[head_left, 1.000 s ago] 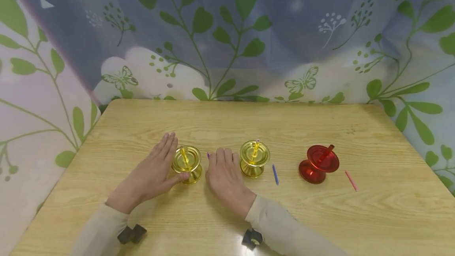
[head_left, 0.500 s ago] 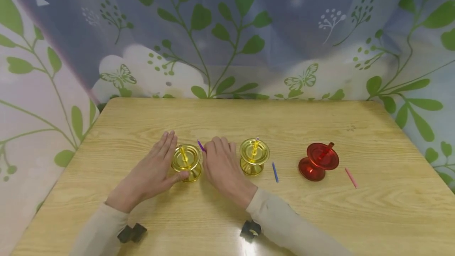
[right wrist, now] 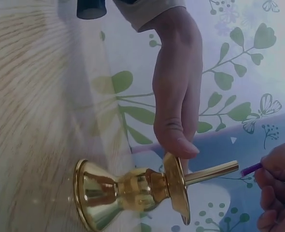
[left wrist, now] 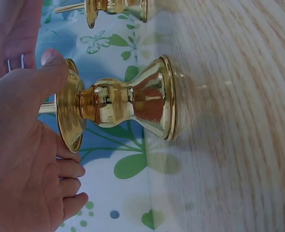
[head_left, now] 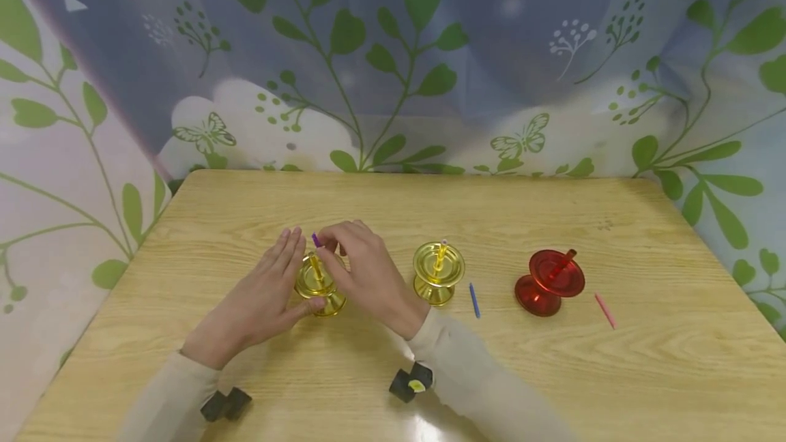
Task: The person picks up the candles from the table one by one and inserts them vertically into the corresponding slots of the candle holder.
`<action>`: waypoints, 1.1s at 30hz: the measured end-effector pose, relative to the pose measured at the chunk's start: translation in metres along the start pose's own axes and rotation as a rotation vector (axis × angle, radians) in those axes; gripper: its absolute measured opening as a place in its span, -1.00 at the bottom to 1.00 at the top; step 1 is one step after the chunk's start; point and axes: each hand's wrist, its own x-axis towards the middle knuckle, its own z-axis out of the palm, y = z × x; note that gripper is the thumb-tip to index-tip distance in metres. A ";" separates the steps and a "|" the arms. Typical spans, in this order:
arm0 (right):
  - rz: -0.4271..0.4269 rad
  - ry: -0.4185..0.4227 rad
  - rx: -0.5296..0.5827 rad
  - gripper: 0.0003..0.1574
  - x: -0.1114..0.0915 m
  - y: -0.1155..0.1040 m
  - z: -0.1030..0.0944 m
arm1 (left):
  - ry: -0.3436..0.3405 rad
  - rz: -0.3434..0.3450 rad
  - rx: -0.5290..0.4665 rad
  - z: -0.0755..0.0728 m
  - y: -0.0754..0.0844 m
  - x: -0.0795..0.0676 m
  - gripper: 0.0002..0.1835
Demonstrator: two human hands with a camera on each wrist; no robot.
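My left hand (head_left: 258,299) holds a shiny gold candle holder (head_left: 316,287) by its dish, thumb on the near rim and fingers along the left side. The holder stands upright on the table, its thin tube pointing up, as the left wrist view also shows its foot (left wrist: 154,96) on the wood. Above the dish, my right hand (head_left: 374,275) pinches a thin purple candle (right wrist: 251,168) between thumb and fingertips. In the right wrist view the candle's lower end is very close to the tube's tip (right wrist: 232,166); whether they touch I cannot tell.
To the right stand a second gold candle holder (head_left: 439,268) and a red candle holder (head_left: 555,275). A blue candle (head_left: 475,300) and a pink candle (head_left: 604,311) lie on the wooden table (head_left: 393,203). A leaf-patterned curtain (head_left: 393,87) hangs behind.
The right hand has picked the purple candle up off the table, moved left with it and brought it over the left gold candle holder. My left hand has stayed in place.
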 end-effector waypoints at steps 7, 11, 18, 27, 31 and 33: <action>-0.032 0.033 0.111 -0.89 0.005 -0.001 0.006 | 0.013 0.010 0.003 0.000 0.000 0.000 0.04; -0.022 0.011 0.131 -0.89 0.006 0.000 0.009 | 0.012 0.010 0.010 0.000 -0.001 0.000 0.04; 0.011 -0.018 0.124 -0.89 0.005 0.002 0.011 | 0.009 0.013 0.010 0.001 -0.002 0.000 0.05; 0.000 0.030 0.098 -0.86 0.004 0.001 0.012 | 0.006 0.016 -0.006 0.002 0.001 0.001 0.04; 0.002 0.013 0.095 -0.86 0.005 0.002 0.012 | 0.009 0.008 0.005 0.002 0.000 0.000 0.03; 0.005 0.000 0.090 -0.86 0.005 0.003 0.013 | 0.008 0.004 0.008 0.001 0.000 0.000 0.03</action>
